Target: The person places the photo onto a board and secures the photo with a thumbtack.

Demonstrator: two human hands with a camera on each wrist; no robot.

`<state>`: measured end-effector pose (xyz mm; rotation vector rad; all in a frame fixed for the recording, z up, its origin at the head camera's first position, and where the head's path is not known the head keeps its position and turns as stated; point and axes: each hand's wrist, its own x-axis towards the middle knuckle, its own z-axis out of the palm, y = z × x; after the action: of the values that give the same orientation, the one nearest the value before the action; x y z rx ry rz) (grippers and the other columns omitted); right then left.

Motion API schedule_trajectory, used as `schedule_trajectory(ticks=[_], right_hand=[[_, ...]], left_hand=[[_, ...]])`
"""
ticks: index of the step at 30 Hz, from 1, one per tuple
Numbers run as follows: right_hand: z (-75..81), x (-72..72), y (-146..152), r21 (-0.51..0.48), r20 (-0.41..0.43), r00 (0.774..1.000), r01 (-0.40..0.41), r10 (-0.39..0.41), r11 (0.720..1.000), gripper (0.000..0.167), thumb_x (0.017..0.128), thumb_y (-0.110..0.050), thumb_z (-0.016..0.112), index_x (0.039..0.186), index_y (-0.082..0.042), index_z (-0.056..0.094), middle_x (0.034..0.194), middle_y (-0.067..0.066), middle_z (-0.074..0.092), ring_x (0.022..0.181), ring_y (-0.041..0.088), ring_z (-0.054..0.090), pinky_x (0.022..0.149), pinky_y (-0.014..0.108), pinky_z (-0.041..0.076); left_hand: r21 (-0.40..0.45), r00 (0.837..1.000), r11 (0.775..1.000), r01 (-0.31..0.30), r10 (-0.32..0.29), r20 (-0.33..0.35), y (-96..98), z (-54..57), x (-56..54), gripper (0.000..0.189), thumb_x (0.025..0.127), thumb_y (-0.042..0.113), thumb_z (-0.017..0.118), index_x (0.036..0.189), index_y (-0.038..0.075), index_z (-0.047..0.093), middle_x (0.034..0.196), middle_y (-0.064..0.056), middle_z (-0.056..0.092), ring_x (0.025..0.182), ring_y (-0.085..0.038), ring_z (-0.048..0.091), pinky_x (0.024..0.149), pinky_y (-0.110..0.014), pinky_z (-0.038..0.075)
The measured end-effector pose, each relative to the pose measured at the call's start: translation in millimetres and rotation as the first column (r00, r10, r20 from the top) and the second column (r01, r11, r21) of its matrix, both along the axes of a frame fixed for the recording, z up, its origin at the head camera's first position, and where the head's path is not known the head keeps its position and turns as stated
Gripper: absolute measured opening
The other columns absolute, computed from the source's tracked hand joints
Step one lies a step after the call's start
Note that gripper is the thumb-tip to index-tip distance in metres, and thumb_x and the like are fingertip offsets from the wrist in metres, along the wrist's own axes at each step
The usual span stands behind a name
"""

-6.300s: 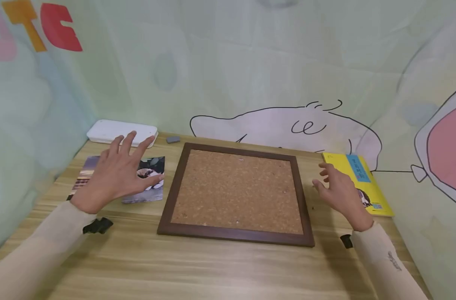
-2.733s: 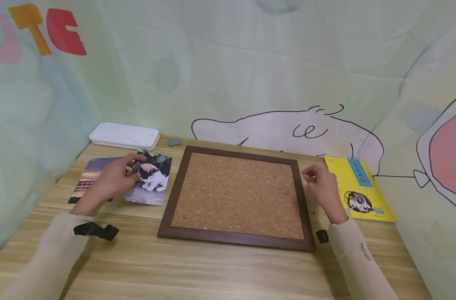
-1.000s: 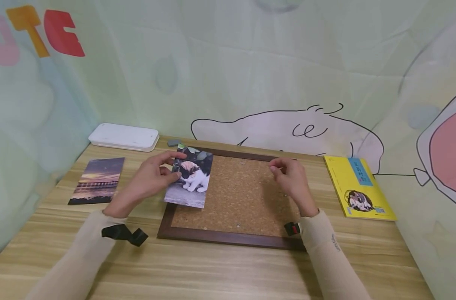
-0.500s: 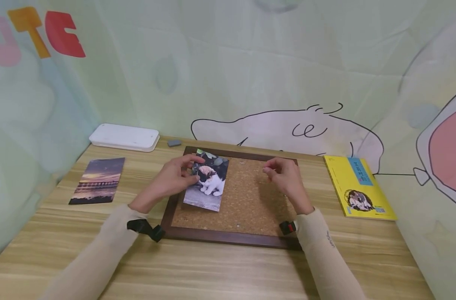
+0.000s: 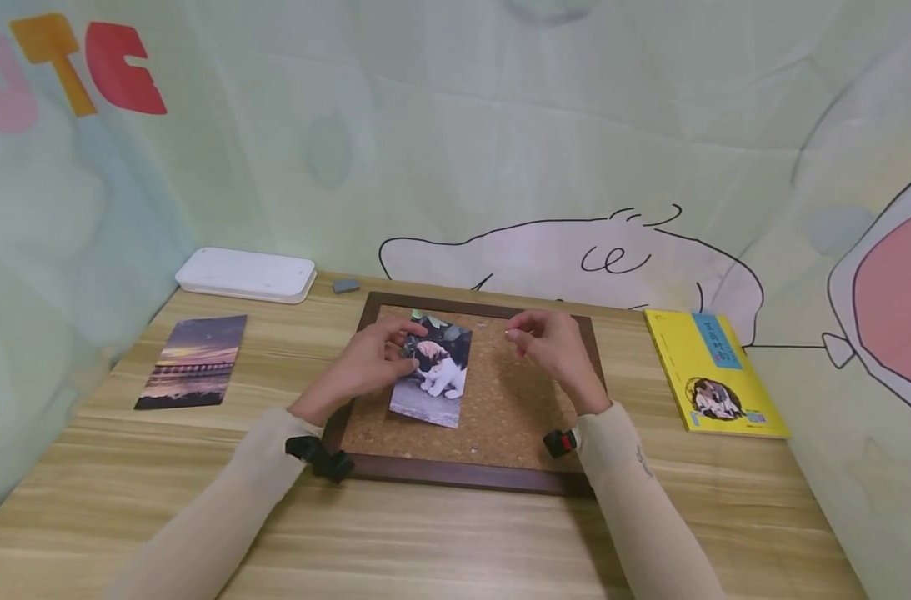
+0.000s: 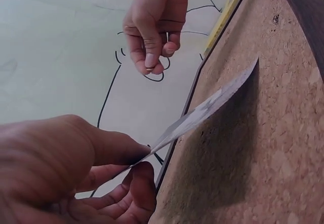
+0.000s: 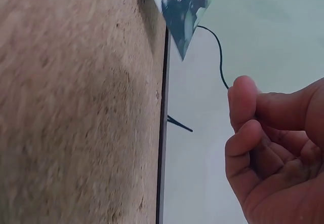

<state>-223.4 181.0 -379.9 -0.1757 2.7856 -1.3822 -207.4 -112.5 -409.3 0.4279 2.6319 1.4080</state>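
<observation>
The cat photo (image 5: 442, 375), pinched by the left hand (image 5: 368, 362), has just come over the one cork board (image 5: 500, 433), bringing the work there. Also above the board, the right hand (image 5: 556, 354) pinches a tiny thing (image 6: 150, 69), perhaps a pin. Photos total two: the sunset photo (image 5: 192, 362) lies left of the board, near one white case (image 5: 245, 273) and one gray block (image 5: 346, 286); one yellow book (image 5: 713, 367) lies right.

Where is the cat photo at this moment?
In the head view, the cat photo is over the left half of the corkboard, pinched at its left edge by the left hand.
</observation>
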Motion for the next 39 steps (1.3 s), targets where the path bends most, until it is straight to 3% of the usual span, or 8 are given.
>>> schedule_trajectory(ticks=[4, 9, 15, 19, 22, 30, 39], right_hand=[[0.8, -3.6, -6, 0.010, 0.021, 1.000, -0.002, 0.002, 1.000, 0.011, 0.103, -0.013, 0.072, 0.109, -0.005, 0.078, 0.096, 0.022, 0.078, 0.082, 0.043, 0.076, 0.057, 0.024, 0.040], [-0.3, -7.8, -10, -0.026, 0.073, 0.997, -0.028, 0.030, 0.999, 0.011, 0.104, -0.011, 0.071, 0.110, -0.004, 0.077, 0.106, 0.025, 0.076, 0.084, 0.043, 0.076, 0.065, 0.029, 0.051], [-2.0, -12.9, -14, -0.019, 0.091, 0.993, -0.073, 0.075, 0.997, 0.014, 0.105, -0.013, 0.069, 0.111, -0.003, 0.077, 0.097, 0.019, 0.075, 0.082, 0.037, 0.073, 0.068, 0.031, 0.052], [-1.0, -16.5, -20, -0.027, 0.126, 0.987, -0.092, 0.095, 0.995, 0.015, 0.105, -0.014, 0.068, 0.113, -0.004, 0.077, 0.106, 0.017, 0.073, 0.085, 0.033, 0.071, 0.070, 0.032, 0.054], [-1.7, -19.7, -27, -0.026, 0.145, 0.984, -0.103, 0.106, 0.994, 0.013, 0.104, -0.010, 0.069, 0.112, -0.004, 0.078, 0.111, 0.014, 0.072, 0.085, 0.028, 0.070, 0.069, 0.030, 0.053], [-9.4, -32.5, -42, 0.081, 0.111, 0.978, -0.185, 0.175, 0.979, 0.010, 0.103, -0.013, 0.072, 0.104, -0.007, 0.080, 0.105, 0.008, 0.071, 0.089, 0.020, 0.062, 0.071, 0.027, 0.049], [-14.5, -42.5, -57, 0.118, 0.130, 0.954, -0.284, 0.269, 0.951, 0.009, 0.101, -0.010, 0.074, 0.103, -0.007, 0.083, 0.104, 0.008, 0.080, 0.090, 0.017, 0.064, 0.075, 0.025, 0.050]], left_hand=[[-0.035, 1.000, 0.999, -0.006, 0.005, -0.014, 3.1, -5.4, -3.2, 0.044, 0.094, 0.003, 0.075, 0.136, 0.005, 0.067, 0.116, -0.021, 0.063, 0.086, -0.020, 0.066, 0.071, -0.028, 0.050], [-0.089, 1.000, 0.996, -0.013, 0.011, -0.019, 5.4, -12.5, -6.2, 0.045, 0.092, 0.005, 0.075, 0.136, 0.006, 0.067, 0.119, -0.022, 0.065, 0.077, -0.015, 0.063, 0.067, -0.027, 0.048], [-0.182, 0.999, 0.983, -0.026, 0.019, -0.043, 7.4, -18.9, -7.4, 0.046, 0.093, 0.008, 0.076, 0.138, 0.006, 0.067, 0.117, -0.022, 0.069, 0.067, -0.013, 0.056, 0.063, -0.027, 0.043], [-0.220, 0.997, 0.975, -0.032, 0.017, -0.069, 9.2, -20.5, -6.5, 0.047, 0.094, 0.010, 0.077, 0.139, 0.005, 0.067, 0.114, -0.020, 0.069, 0.068, -0.013, 0.055, 0.065, -0.027, 0.042], [-0.228, 0.996, 0.973, -0.032, 0.011, -0.092, 11.1, -21.0, -5.7, 0.047, 0.093, 0.010, 0.077, 0.138, 0.004, 0.068, 0.108, -0.018, 0.068, 0.068, -0.014, 0.054, 0.067, -0.027, 0.041], [-0.245, 0.983, 0.969, -0.037, -0.008, -0.181, 14.1, -22.0, -3.4, 0.045, 0.089, 0.007, 0.080, 0.132, -0.001, 0.072, 0.086, -0.011, 0.064, 0.073, -0.017, 0.054, 0.066, -0.028, 0.040], [-0.245, 0.988, 0.969, -0.027, -0.011, -0.152, 11.8, -22.1, -4.6, 0.045, 0.090, 0.010, 0.080, 0.134, 0.001, 0.071, 0.077, -0.006, 0.057, 0.068, -0.016, 0.048, 0.064, -0.029, 0.035]])
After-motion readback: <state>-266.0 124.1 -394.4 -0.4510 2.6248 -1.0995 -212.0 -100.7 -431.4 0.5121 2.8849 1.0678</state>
